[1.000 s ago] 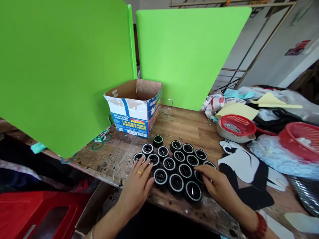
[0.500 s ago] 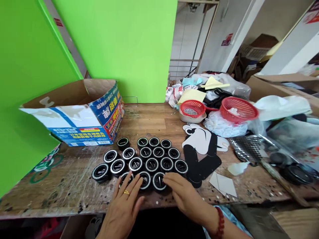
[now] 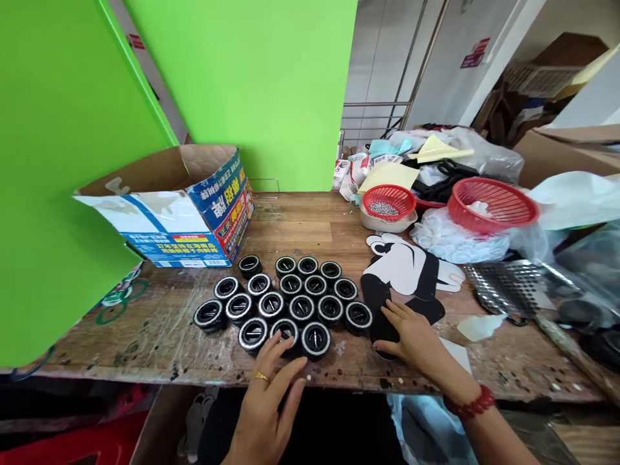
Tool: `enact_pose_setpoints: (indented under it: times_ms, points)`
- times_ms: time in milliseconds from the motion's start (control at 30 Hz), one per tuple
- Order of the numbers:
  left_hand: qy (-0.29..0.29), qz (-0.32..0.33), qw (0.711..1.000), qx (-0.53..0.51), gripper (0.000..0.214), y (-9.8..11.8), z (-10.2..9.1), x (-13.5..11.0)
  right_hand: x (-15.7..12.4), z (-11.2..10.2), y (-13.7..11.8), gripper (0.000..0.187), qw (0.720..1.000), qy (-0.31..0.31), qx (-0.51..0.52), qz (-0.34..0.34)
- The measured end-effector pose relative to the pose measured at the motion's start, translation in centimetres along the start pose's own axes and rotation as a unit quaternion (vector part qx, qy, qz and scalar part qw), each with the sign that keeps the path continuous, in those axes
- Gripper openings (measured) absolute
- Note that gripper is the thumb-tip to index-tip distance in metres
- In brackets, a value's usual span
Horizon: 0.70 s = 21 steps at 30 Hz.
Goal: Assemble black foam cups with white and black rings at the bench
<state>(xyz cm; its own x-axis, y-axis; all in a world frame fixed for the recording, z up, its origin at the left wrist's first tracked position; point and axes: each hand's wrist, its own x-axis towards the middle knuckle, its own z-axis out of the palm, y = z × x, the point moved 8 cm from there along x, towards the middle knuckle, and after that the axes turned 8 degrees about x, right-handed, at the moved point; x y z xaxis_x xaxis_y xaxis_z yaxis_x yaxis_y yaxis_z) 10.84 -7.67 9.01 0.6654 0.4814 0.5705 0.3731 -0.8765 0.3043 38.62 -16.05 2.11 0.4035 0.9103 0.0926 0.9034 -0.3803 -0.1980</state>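
Several black round caps with silver rims [image 3: 290, 303] lie packed together on the worn wooden table [image 3: 300, 226]. My left hand [image 3: 268, 403], with a gold ring, is at the table's near edge, fingers stretched out and fingertips touching the nearest caps. My right hand [image 3: 411, 336], with a red bead bracelet on the wrist, lies flat with fingers apart on the lower end of a black and white panda-shaped cutout [image 3: 407, 274], just right of the caps.
An open cardboard box [image 3: 184, 206] stands at the back left before green panels [image 3: 242, 84]. Two red baskets [image 3: 491, 203], plastic bags, yellow sheets and a metal grater [image 3: 504, 284] crowd the right side. A white scrap [image 3: 477, 326] lies near the front edge.
My right hand has left the caps and moved right onto the panda cutout. My left hand has drawn back slightly toward the table edge. The view has swung to the right.
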Motion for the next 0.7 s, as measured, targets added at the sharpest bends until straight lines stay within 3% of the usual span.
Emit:
enact_pose_setpoints:
  times_ms: [133, 233, 333, 433, 500, 600, 700]
  points:
    - [-0.005, -0.004, 1.0, -0.026, 0.029, 0.2, 0.2, -0.5, -0.2, -0.3, -1.0, 0.047, 0.997, 0.039, -0.026, -0.059]
    - [0.001, -0.018, 0.999, -0.042, 0.029, -0.4, -0.2, -0.8, -0.4, -1.2, -1.1, 0.032, 0.994, 0.071, 0.021, -0.077]
    - [0.009, -0.054, 0.996, -0.077, 0.026, -1.2, -0.9, -0.7, -0.9, -3.4, 0.5, 0.037, 0.988, 0.111, 0.107, -0.006]
    - [-0.022, -0.123, 0.978, -0.165, 0.021, -1.8, -0.7, -0.3, -2.6, -7.0, 1.8, 0.04, 0.955, 0.243, 0.132, 0.106]
    - [-0.08, -0.181, 0.952, -0.234, 0.024, -1.7, 0.3, -0.1, -3.9, -9.1, 0.9, 0.041, 0.923, 0.336, 0.131, 0.134]
    - [-0.155, -0.24, 0.909, -0.302, 0.035, -0.7, 1.8, -0.1, -4.4, -10.4, -2.4, 0.041, 0.902, 0.402, 0.124, 0.095]
    - [-0.149, -0.2, 0.922, -0.296, 0.035, 0.2, 2.0, 0.9, -3.8, -10.6, -4.7, 0.042, 0.897, 0.423, 0.119, 0.051]
